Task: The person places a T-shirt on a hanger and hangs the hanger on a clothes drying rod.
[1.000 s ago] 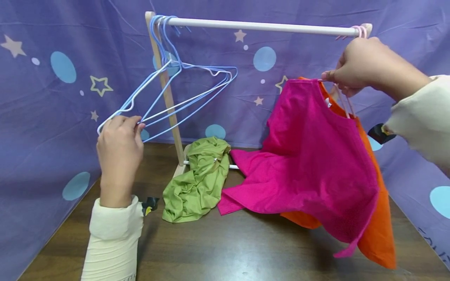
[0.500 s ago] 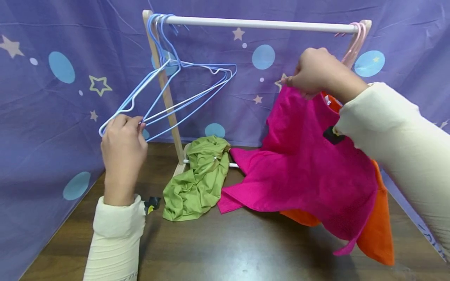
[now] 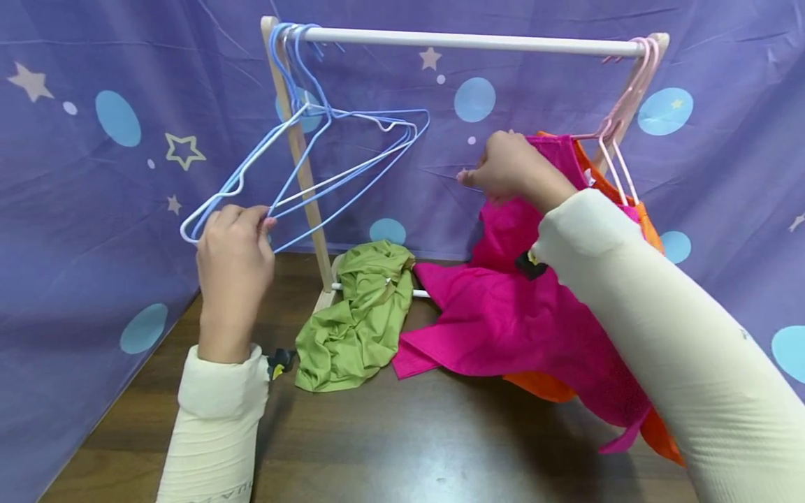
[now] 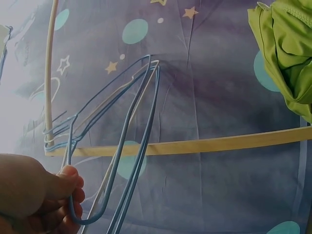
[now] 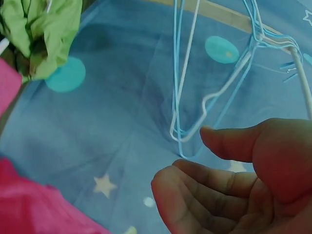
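Note:
My left hand (image 3: 235, 262) pinches the lower corner of a blue wire hanger (image 4: 115, 170) on the left side of the rack. Another blue hanger and a white hanger (image 3: 274, 134) hang close beside it on the rail. My right hand (image 3: 512, 164) is in the air in front of a magenta shirt (image 3: 497, 300); in the right wrist view its thumb and fingers are apart, with nothing between them. The magenta shirt and an orange shirt (image 3: 541, 386) hang from pink hangers (image 3: 639, 77) at the right end, partly hidden behind my right arm.
The clothes rack has a white rail (image 3: 472, 42) and wooden uprights. Below the blue hangers, a crumpled green garment (image 3: 352, 335) lies over the rack's base. All stands on a brown wooden table (image 3: 377, 447), with a purple patterned cloth (image 3: 472, 161) behind.
My right hand has let go of the pink hanger at the right end and moved left across the magenta shirt. My left hand keeps its pinch on the blue hanger.

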Available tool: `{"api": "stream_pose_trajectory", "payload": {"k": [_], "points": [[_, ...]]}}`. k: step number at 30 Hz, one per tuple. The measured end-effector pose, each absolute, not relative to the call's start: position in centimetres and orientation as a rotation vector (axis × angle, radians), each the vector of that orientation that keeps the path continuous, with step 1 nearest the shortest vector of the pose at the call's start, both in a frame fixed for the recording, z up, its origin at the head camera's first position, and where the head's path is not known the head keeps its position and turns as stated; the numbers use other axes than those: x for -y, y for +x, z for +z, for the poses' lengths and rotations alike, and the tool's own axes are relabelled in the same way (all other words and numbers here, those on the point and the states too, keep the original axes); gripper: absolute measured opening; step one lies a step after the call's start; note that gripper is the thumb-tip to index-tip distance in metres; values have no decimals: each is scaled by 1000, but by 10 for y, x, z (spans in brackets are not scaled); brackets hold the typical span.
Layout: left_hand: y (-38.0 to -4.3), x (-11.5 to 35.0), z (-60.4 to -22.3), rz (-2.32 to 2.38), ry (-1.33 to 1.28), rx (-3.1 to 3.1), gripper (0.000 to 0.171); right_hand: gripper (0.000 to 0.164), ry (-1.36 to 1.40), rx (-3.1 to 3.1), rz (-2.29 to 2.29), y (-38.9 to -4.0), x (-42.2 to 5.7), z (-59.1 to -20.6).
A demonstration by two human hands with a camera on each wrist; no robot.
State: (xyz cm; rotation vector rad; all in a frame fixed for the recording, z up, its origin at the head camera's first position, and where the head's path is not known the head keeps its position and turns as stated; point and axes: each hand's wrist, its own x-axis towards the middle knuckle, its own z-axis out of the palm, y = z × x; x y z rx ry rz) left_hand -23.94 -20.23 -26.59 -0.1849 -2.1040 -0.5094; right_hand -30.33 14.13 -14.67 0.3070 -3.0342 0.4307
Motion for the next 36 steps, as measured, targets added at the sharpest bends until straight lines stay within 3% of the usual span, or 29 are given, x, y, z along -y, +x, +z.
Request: {"api": "stream_pose_trajectory", "payload": {"k": [10, 22, 36], "points": [[-240, 203, -267, -552, -164, 2102, 16, 40, 267, 3044, 604, -313, -114, -195], [-239, 199, -267, -645, -108, 2032, 12, 55, 329, 3105, 609, -318, -95, -253], [-230, 200, -263, -697, -167, 1954, 11, 50, 368, 3130, 611, -320, -81, -290]]}}
